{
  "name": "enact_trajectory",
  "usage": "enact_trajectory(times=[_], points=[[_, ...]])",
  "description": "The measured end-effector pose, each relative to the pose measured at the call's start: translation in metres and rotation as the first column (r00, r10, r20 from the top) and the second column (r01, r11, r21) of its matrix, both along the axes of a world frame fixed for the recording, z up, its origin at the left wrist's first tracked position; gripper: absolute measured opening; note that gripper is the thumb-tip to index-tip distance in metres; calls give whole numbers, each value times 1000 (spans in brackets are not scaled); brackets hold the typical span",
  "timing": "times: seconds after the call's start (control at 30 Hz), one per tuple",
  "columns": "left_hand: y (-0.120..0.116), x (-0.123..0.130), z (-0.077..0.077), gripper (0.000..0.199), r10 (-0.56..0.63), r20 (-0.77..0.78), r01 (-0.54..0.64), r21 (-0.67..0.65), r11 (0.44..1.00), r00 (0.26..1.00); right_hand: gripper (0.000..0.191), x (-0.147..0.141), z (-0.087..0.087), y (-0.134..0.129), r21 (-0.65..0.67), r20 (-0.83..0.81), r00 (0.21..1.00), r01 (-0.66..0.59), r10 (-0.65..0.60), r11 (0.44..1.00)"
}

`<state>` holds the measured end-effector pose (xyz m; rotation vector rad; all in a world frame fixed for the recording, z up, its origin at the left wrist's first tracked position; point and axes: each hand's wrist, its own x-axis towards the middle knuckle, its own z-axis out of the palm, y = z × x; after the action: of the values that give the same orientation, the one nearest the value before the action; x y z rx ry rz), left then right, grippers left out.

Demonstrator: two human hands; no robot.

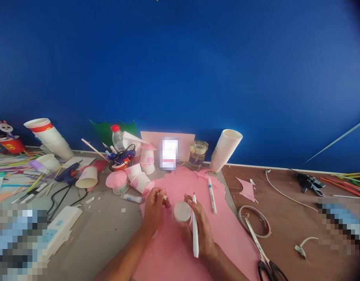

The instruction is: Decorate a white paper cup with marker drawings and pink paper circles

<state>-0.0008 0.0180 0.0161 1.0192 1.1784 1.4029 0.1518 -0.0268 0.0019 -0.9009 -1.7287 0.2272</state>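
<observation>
My right hand (201,230) holds a white marker (195,230) with its dark tip pointing up and away. The fingers of the same hand are around a white paper cup (182,212), seen with a round white end up. To the left of the cup, my left hand (156,207) is closed, thumb and finger pinching a small white piece (160,195) that I cannot make out well. Both hands are over a large pink paper sheet (226,242). A second marker (211,195) with a blue band lies on the sheet beyond my right hand.
Scissors (263,249) and a tape roll (255,221) lie at the right. Stacked paper cups (226,150), a glass jar (197,155) and a lit screen (169,153) stand behind. Pink-covered cups (116,181), a glue gun (69,173) and a power strip (62,222) are left.
</observation>
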Motion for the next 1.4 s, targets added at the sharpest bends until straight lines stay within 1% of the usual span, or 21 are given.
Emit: enact_trajectory(times=[0.07, 0.1, 0.13, 0.2, 0.27, 0.37, 0.43, 0.5, 0.57, 0.67, 0.77, 0.97, 1.13, 1.27, 1.4], points=[[2, -1, -2, 25, 2, 18, -2, -18, 1000, 1000, 47, -1, 0, -3, -45, -95, 995, -41, 36, 998], [4, -1, -3, 25, -12, 63, 15, -34, 999, 998, 43, -1, -1, -3, -80, -153, 988, -37, 25, 996], [5, -1, -5, 25, -39, 133, 46, -53, 998, 990, 39, -1, -2, -3, -128, -211, 977, -26, -2, 991], [8, -2, -8, 25, -99, 306, 132, -90, 987, 947, 36, 0, -4, -1, -254, -334, 940, -27, -62, 967], [10, -2, -9, 24, -141, 429, 206, -109, 972, 892, 34, 1, -6, 3, -387, -449, 887, -82, -110, 918], [11, -3, -11, 21, -190, 465, 278, -127, 952, 865, 36, 2, -5, 7, -553, -547, 814, -178, -193, 814], [10, -4, -13, 19, -243, 501, 359, -148, 921, 830, 35, 0, -4, 8, -612, -585, 774, -224, -244, 758], [10, -5, -16, 20, -300, 524, 439, -162, 884, 797, 29, -2, -3, 8, -618, -634, 727, -270, -265, 739], [9, -5, -18, 20, -336, 520, 477, -162, 864, 785, 24, -4, -2, 9, -600, -675, 693, -316, -252, 735], [9, -5, -21, 21, -351, 508, 483, -152, 862, 786, 24, -4, -3, 9, -580, -711, 665, -370, -229, 726], [9, -4, -21, 23, -359, 486, 483, -154, 862, 797, 23, -3, -4, 10, -585, -723, 652, -400, -230, 706], [9, -4, -22, 25, -383, 457, 495, -153, 855, 803, 23, -3, -6, 10, -600, -699, 680, -392, -219, 697], [7, -4, -22, 24, -410, 430, 513, -155, 844, 804, 25, -4, -2, 10, -620, -685, 696, -399, -217, 676], [4, -3, -17, 23, -434, 391, 520, -143, 842, 811, 24, -4, 3, 9, -630, -671, 708, -386, -221, 674], [-1, -1, -10, 24, -469, 348, 544, -159, 824, 812, 22, -3, 4, 7, -625, -650, 741, -392, -172, 675]])
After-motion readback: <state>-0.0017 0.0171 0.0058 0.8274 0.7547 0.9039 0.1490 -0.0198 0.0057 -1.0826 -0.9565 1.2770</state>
